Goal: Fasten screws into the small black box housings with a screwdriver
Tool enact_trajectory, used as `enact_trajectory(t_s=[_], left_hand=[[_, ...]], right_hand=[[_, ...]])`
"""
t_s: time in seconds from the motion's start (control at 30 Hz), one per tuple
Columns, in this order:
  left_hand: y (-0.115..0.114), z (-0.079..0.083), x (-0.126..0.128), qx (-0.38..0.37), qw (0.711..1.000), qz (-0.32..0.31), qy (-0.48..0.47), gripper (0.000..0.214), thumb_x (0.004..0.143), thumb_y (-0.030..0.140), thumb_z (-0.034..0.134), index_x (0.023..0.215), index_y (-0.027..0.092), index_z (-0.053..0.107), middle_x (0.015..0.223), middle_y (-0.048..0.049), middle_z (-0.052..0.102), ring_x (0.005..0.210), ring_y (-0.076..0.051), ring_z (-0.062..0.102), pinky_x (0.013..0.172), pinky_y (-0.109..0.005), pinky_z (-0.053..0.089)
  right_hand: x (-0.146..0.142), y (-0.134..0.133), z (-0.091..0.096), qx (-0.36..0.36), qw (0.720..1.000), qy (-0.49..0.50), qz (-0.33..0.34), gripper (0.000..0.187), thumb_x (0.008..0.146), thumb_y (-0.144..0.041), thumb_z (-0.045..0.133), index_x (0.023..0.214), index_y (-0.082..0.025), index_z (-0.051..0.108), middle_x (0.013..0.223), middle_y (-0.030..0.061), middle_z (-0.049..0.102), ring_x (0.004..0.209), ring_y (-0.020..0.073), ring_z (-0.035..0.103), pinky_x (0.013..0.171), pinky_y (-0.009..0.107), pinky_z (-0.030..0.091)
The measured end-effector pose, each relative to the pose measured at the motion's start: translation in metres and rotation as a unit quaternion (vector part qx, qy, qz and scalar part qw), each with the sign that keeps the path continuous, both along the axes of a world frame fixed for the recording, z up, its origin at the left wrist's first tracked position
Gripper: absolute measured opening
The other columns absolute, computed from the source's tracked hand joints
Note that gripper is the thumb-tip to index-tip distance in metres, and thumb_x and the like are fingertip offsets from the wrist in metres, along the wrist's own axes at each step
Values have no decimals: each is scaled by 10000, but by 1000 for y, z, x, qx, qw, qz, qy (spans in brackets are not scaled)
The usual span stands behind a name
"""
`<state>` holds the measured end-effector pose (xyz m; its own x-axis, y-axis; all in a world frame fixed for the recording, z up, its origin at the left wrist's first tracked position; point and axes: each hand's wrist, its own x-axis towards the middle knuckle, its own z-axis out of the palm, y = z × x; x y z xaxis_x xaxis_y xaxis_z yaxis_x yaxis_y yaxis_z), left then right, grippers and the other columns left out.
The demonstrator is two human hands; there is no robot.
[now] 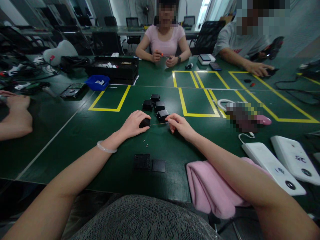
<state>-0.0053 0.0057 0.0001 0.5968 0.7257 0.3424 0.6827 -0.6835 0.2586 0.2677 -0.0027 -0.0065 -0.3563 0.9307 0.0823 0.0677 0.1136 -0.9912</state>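
My left hand (133,124) is closed around a small black box (144,123) on the green table (75,133). My right hand (178,125) pinches a thin metal tool (158,124) whose tip points at that box. Just behind lie several more small black boxes (156,106) in a cluster. A few tiny screws (145,143) lie on the table below my left hand. Two flat black square plates (149,163) sit near the table's front edge.
A pink cloth (212,186) lies under my right forearm, with two white devices (282,163) at the right. Yellow tape rectangles (197,100) mark the table. A blue tray (97,82) and black crate (112,68) stand back left. Two people sit opposite; another person's hand (16,111) rests at left.
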Motion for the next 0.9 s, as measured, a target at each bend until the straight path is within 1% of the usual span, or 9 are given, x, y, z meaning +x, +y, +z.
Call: enact_trajectory(t_s=[0.13, 0.17, 0.3, 0.37, 0.47, 0.57, 0.63, 0.8, 0.9], left_hand=[[0, 1, 0, 0, 1000, -1, 0, 309, 900, 294, 688, 1189, 201, 633, 1183, -95, 697, 1122, -307, 620, 1058, -523, 476], [-1, 1, 0, -1, 1000, -1, 0, 310, 901, 295, 689, 1190, 200, 633, 1186, -95, 697, 1123, -307, 620, 1056, -523, 477], [-1, 1, 0, 0, 1000, -1, -1, 314, 907, 294, 689, 1199, 192, 630, 1189, -98, 696, 1124, -304, 619, 1053, -520, 479], [-1, 1, 0, 3, 1000, -2, -2, 313, 910, 294, 690, 1199, 190, 630, 1189, -97, 697, 1124, -301, 620, 1054, -515, 478], [-1, 0, -1, 5, 1000, -3, 0, 313, 910, 301, 695, 1196, 191, 630, 1186, -95, 697, 1118, -297, 623, 1046, -507, 483], [0, 0, -1, 7, 1000, -5, 2, 309, 912, 301, 691, 1193, 188, 631, 1181, -97, 699, 1111, -296, 625, 1040, -504, 488], [-1, 1, -1, 6, 1000, -4, 3, 308, 913, 301, 686, 1195, 189, 632, 1182, -98, 699, 1117, -299, 624, 1045, -509, 485], [-1, 2, 0, -4, 1000, 3, 7, 309, 907, 302, 688, 1195, 203, 636, 1187, -92, 694, 1133, -302, 618, 1056, -513, 478], [-1, 3, -1, -5, 1000, -2, 3, 307, 906, 297, 688, 1192, 201, 637, 1186, -93, 692, 1137, -303, 617, 1058, -512, 476]], right_hand=[[-1, 1, -2, -10, 1000, 16, 15, 280, 918, -463, 661, 946, -192, 597, 484, -126, 389, 435, 90, 433, 504, 236, 407], [0, 1, -2, -6, 1000, 11, 13, 265, 913, -445, 671, 945, -193, 596, 485, -125, 395, 436, 90, 440, 503, 233, 402], [2, 1, 0, 17, 1000, -19, -7, 184, 888, -327, 695, 966, -193, 598, 529, -99, 503, 457, 93, 502, 510, 226, 389], [2, 1, 0, 16, 999, -26, -11, 166, 889, -299, 692, 973, -191, 599, 537, -93, 518, 459, 94, 509, 513, 226, 389], [0, 1, -1, 7, 1000, -15, -10, 183, 921, -345, 673, 972, -189, 594, 526, -93, 502, 455, 96, 499, 508, 228, 387], [-1, 1, -3, -7, 1000, 7, -3, 254, 939, -437, 654, 954, -192, 590, 482, -121, 407, 431, 95, 445, 502, 234, 401], [-1, 2, -4, -9, 1000, 8, 1, 268, 924, -449, 673, 949, -195, 589, 471, -135, 364, 421, 93, 424, 497, 236, 404], [1, 1, -1, 12, 1000, -16, -8, 196, 890, -338, 701, 968, -197, 590, 530, -104, 491, 455, 94, 490, 509, 229, 384], [1, 1, 0, 9, 1000, -24, -17, 178, 884, -314, 696, 966, -190, 597, 540, -97, 504, 461, 92, 500, 509, 224, 372]])
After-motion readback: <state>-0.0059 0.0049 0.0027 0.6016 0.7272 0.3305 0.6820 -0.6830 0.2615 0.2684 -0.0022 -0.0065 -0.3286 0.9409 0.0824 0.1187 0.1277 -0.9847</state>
